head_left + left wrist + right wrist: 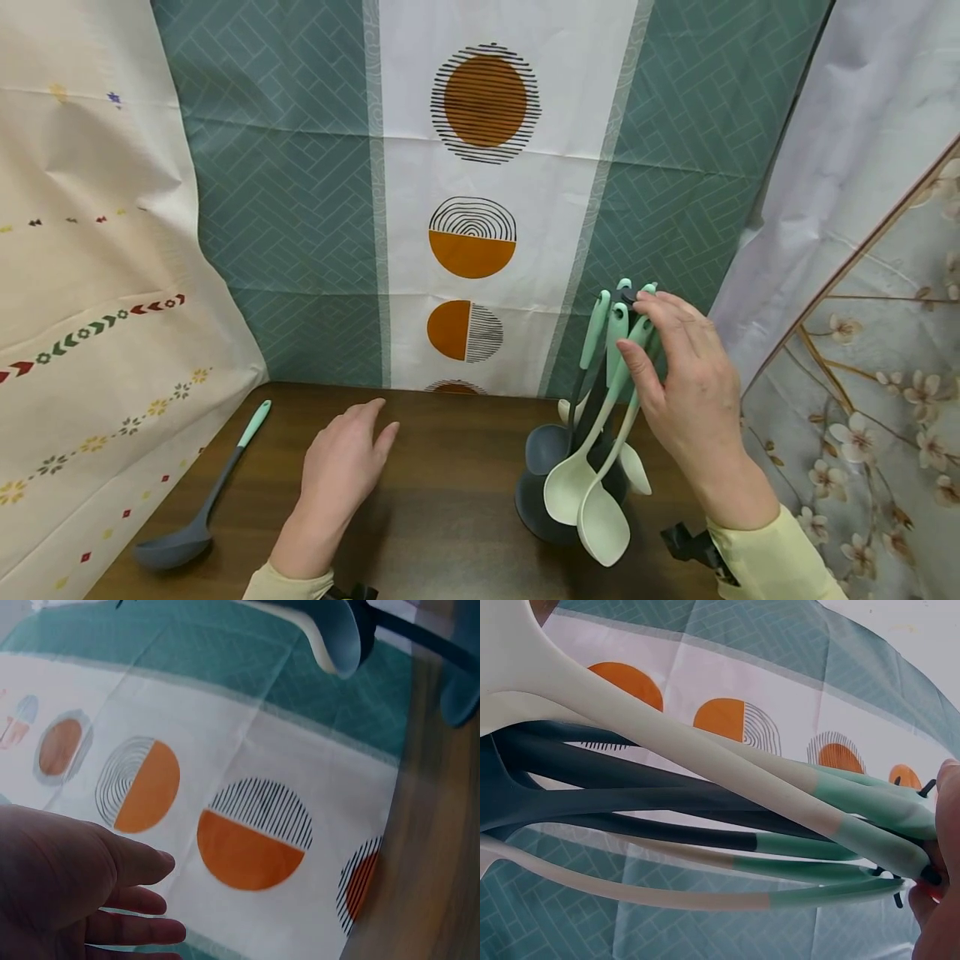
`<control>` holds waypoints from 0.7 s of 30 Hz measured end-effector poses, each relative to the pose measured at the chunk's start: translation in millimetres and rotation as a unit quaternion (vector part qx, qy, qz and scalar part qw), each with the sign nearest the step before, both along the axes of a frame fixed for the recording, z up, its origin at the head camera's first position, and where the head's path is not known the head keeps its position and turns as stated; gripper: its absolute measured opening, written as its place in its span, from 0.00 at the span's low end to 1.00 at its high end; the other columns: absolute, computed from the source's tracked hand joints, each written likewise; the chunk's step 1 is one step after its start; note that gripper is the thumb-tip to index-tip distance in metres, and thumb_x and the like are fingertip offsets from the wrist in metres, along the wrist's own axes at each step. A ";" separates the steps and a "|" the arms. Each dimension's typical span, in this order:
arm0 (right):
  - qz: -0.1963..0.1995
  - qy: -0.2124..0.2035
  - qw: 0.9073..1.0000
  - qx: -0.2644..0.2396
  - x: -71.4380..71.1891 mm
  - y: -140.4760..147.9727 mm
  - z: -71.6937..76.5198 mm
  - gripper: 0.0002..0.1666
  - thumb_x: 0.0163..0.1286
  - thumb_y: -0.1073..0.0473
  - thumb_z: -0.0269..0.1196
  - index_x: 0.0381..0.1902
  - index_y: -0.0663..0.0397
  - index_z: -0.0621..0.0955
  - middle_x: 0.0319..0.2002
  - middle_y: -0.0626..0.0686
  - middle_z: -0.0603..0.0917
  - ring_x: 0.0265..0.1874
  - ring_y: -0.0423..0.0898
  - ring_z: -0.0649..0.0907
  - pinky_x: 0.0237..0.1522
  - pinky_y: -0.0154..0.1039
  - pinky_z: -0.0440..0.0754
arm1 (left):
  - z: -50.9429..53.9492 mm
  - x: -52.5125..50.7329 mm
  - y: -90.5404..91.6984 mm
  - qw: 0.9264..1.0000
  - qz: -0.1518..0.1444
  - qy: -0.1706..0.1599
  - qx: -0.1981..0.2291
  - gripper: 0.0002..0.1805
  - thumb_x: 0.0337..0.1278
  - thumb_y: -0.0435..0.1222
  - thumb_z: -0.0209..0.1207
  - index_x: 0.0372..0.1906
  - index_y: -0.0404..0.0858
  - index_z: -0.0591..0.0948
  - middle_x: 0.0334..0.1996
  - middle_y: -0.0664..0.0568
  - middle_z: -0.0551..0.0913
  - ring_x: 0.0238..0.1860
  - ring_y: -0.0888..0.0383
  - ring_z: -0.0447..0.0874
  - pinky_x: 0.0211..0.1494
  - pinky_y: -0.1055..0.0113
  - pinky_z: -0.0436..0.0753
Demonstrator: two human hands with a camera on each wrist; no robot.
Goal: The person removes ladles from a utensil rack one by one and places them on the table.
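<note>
At the right of the head view, my right hand is at the top of a dark utensil stand. Its thumb and fingers pinch the mint handle end of a cream spoon; the right wrist view shows this handle running in between them. A second cream spoon hangs beside it, and a dark utensil head hangs to the left. My left hand is over the table with its fingers extended and holds nothing. Far left lies a dark ladle with a mint handle.
The brown wooden table ends at a hanging cloth with orange circle prints. A cream cloth borders the left side, and a flowered cloth hangs close behind my right hand.
</note>
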State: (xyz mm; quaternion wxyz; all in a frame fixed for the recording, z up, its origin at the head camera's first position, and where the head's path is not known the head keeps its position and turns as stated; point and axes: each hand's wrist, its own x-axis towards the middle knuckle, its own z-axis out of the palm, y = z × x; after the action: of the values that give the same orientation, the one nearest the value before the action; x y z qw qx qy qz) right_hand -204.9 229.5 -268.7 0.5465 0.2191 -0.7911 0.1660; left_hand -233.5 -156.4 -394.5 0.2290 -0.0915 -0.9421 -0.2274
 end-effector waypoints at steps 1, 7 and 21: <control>0.000 0.000 1.000 0.000 -0.1 -0.3 -0.1 0.37 0.86 0.33 0.57 0.69 0.59 0.82 0.69 0.56 0.85 0.71 0.59 0.80 0.76 0.47 0.72 | 0.4 0.5 2.4 1.000 -0.003 -0.001 0.002 0.25 0.73 0.39 0.71 0.67 0.29 0.84 0.60 0.34 0.88 0.58 0.32 0.88 0.59 0.36 0.85; -0.004 -0.007 1.000 -0.005 0.4 -0.8 -0.7 0.38 0.86 0.32 0.56 0.70 0.58 0.82 0.69 0.56 0.85 0.71 0.58 0.80 0.75 0.47 0.73 | 3.9 0.9 17.5 1.000 -0.023 0.000 0.019 0.26 0.73 0.39 0.72 0.67 0.30 0.84 0.61 0.36 0.88 0.59 0.34 0.88 0.60 0.37 0.84; -0.010 -0.009 1.000 -0.004 1.1 -1.3 -0.7 0.38 0.86 0.31 0.56 0.70 0.58 0.82 0.69 0.55 0.85 0.72 0.58 0.80 0.75 0.48 0.73 | 6.1 3.6 54.8 0.996 -0.068 0.034 0.038 0.25 0.72 0.40 0.74 0.66 0.34 0.86 0.60 0.42 0.89 0.59 0.39 0.89 0.61 0.41 0.85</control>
State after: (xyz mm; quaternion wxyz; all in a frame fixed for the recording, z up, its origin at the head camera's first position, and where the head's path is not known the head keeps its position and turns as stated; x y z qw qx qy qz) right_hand -203.7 228.2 -269.4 0.5421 0.2076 -0.7972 0.1660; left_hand -230.0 -101.7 -388.4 0.2480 -0.1541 -0.9161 -0.2750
